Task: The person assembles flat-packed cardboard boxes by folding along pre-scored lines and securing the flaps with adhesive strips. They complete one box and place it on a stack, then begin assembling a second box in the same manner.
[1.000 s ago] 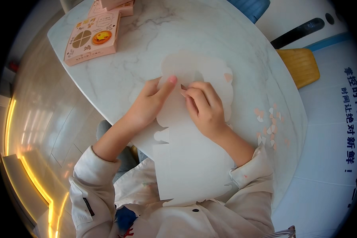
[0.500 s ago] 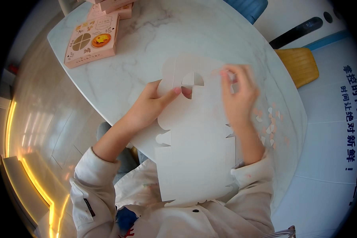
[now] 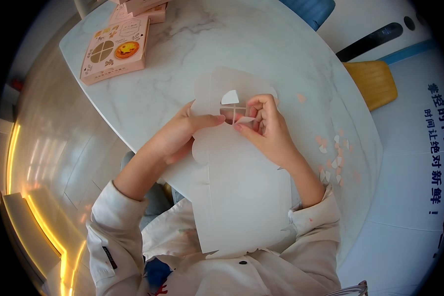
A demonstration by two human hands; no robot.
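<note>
L hand (image 3: 180, 132) clamped on white card sheet (image 3: 249, 182) at L edge, thumb on top; R hand (image 3: 272, 126) pinching small card bit (image 3: 245, 120) at sheet's round 4-part cutout. Sheet unfolded, in front of person, upper part over marble counter (image 3: 192, 54). Scraps (image 3: 338, 162) to R, pink box (image 3: 116, 52) far L, yellow seat (image 3: 372, 84) past R rim.

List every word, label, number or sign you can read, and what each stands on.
Pale panel, right: large dark characters, clear but not copied here.
Pink box, upper left: print on top and near side, too small to read.
Dark tag on the left sleeve: too small to read.
White sheet: no print seen on its upper face.
</note>
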